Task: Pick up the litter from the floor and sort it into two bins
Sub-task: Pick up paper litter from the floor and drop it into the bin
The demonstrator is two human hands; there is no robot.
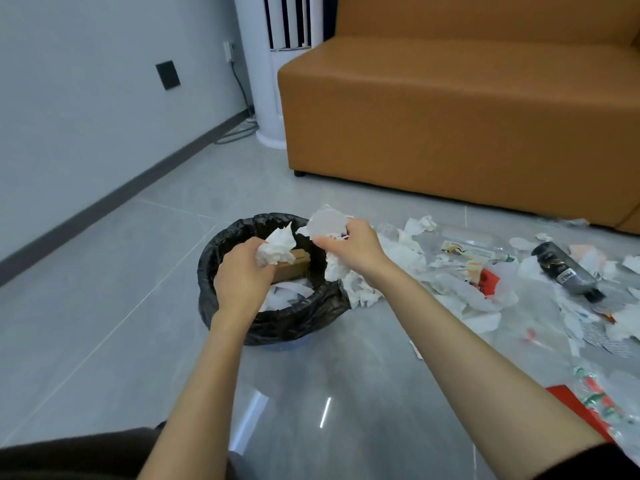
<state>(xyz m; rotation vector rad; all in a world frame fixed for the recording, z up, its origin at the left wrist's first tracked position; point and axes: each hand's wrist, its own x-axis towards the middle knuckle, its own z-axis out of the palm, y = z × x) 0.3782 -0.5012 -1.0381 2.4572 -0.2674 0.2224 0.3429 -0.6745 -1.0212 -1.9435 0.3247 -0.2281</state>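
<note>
A round bin with a black liner [298,315] stands on the grey floor; inside lie a brown cardboard box [294,266] and white paper scraps. My left hand [239,275] hovers over the bin and grips a crumpled white tissue [277,249]. My right hand [353,247] is over the bin's right rim, holding a bunch of white tissue and thin plastic [327,225], with a strip hanging down. Only this one bin is in view.
Litter covers the floor on the right: white tissues [419,225], a clear plastic wrapper [467,249], a dark tube [568,273], red paper [575,407]. An orange sofa [450,116] stands behind, with a white tower fan [273,64] beside it and a wall on the left.
</note>
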